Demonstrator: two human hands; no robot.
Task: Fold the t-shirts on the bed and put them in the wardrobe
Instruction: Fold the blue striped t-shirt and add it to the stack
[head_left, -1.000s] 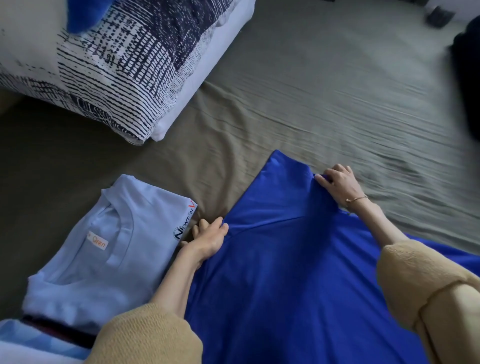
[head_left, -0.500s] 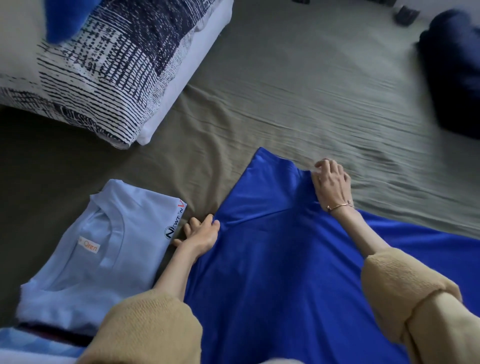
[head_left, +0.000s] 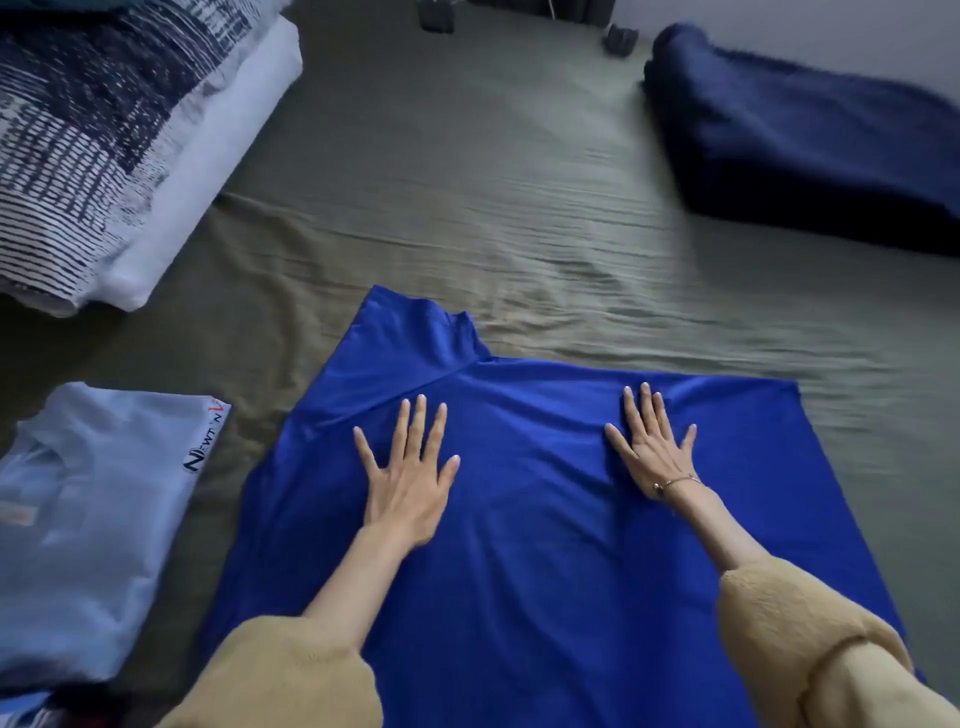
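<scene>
- Tan fuzzy sleeves (head_left: 810, 644) are sitting pushed up on both forearms at the near edge of the view.
- Royal blue t-shirt (head_left: 519, 597) is lying spread flat on the bed (head_left: 467, 197), nearest the person, with one sleeve pointing away toward upper left.
- Left hand (head_left: 408, 488) is pressing palm-down on the blue shirt's left part, just below the seam of that sleeve; grip wide, fingers straight and splayed, holding nothing.
- Right hand (head_left: 652, 457) is pressing palm-down on the shirt's right part near its far edge; grip wide, fingers fanned, holding nothing.
- A thin bracelet (head_left: 678, 483) is sitting on the right wrist.
- Light blue t-shirt (head_left: 88, 530), already folded, is lying on the bed just left of the royal blue one, apart from it, collar side up, small printed logo at its far right corner.
- It is resting on top of other fabric at the bottom left edge; cannot tell what that is.
- Olive bed sheet is showing ripples beyond the blue shirt.
- Patterned navy-and-white pillow (head_left: 93, 140) is lying at far left over a white one.
- Dark navy folded blanket (head_left: 810, 140) is lying at far right on the bed.
- Small dark objects at the far top edge are too blurred to tell.
</scene>
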